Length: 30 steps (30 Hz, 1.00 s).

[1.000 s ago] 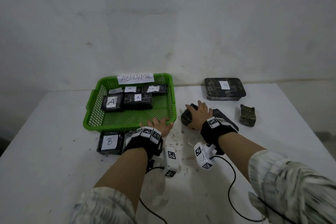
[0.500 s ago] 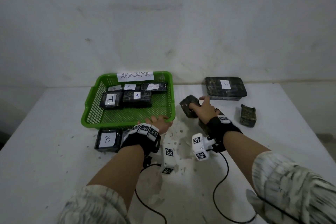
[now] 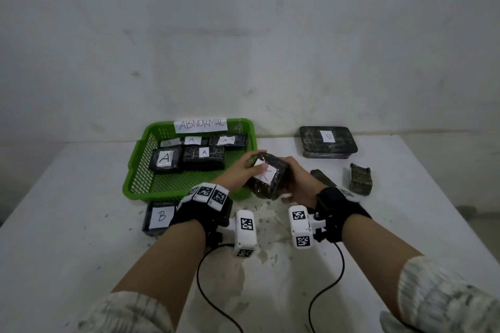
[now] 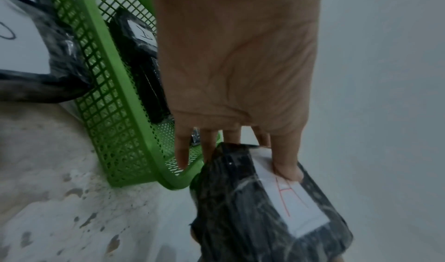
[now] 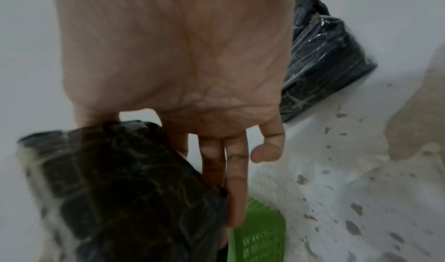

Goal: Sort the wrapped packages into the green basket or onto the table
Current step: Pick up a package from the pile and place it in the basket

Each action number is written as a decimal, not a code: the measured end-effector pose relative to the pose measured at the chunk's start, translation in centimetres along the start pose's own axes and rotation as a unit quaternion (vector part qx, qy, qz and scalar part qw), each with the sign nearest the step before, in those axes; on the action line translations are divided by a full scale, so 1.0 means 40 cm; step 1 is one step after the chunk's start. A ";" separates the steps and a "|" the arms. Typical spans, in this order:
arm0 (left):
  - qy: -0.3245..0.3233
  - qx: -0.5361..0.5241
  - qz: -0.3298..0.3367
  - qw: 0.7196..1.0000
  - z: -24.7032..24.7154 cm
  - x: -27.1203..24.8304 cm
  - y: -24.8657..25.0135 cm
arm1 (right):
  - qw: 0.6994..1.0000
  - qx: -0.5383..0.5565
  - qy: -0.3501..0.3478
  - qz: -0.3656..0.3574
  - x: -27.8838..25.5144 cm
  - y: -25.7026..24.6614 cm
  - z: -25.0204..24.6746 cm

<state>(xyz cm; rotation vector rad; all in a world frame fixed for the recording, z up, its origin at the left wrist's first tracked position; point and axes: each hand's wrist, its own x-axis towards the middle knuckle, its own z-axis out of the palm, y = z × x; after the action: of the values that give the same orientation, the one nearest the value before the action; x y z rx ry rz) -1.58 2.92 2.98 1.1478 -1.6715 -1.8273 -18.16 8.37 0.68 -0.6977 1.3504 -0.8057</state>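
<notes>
A dark wrapped package (image 3: 272, 184) with a white label bearing a red A is held in the air over the front right corner of the green basket (image 3: 136, 192). My left hand (image 3: 243, 169) grips its left end, thumb pressed on the label (image 4: 292, 199). My right hand (image 3: 299, 184) grips its right side, thumb on one face and fingers along the other. In the right wrist view the package (image 5: 115, 190) fills the lower left. The basket carries an ABNORMAL sign and holds several packages marked A (image 3: 165, 159).
A package marked B (image 3: 159, 217) lies in front of the basket. A large package marked B (image 3: 327, 142) sits at the back right, a small one (image 3: 359, 178) nearer, and another (image 3: 322, 177) shows partly behind my right wrist. Crumbs and stains dot the white table (image 3: 67, 224).
My right hand has lifted the package off the table and turned its label up. My left hand left the basket's front rim and took hold of the package too.
</notes>
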 end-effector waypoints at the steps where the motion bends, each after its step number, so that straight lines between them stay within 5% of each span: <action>1: 0.004 -0.003 0.001 1.000 -0.005 -0.005 -0.003 | 1.000 0.001 0.002 -0.004 -0.006 0.001 0.009; 6: 0.015 0.076 0.029 0.997 -0.038 -0.025 -0.020 | 0.997 0.058 -0.009 -0.046 -0.029 -0.003 0.052; 15: 0.067 0.042 0.058 0.995 -0.059 -0.028 -0.022 | 0.988 0.100 0.004 -0.113 -0.035 0.007 0.098; 22: 0.109 0.038 0.056 0.992 -0.043 -0.026 -0.030 | 0.974 0.160 0.083 -0.138 -0.021 0.020 0.114; 30: 0.147 -0.016 0.061 0.987 -0.037 -0.044 -0.039 | 0.964 0.232 -0.006 -0.132 -0.023 0.033 0.113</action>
<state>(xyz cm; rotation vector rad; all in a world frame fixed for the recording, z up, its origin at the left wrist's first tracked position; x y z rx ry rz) 0.96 3.65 2.09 1.2071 -1.5030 -1.5207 -13.58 9.77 0.58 -0.5112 1.0119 -1.2786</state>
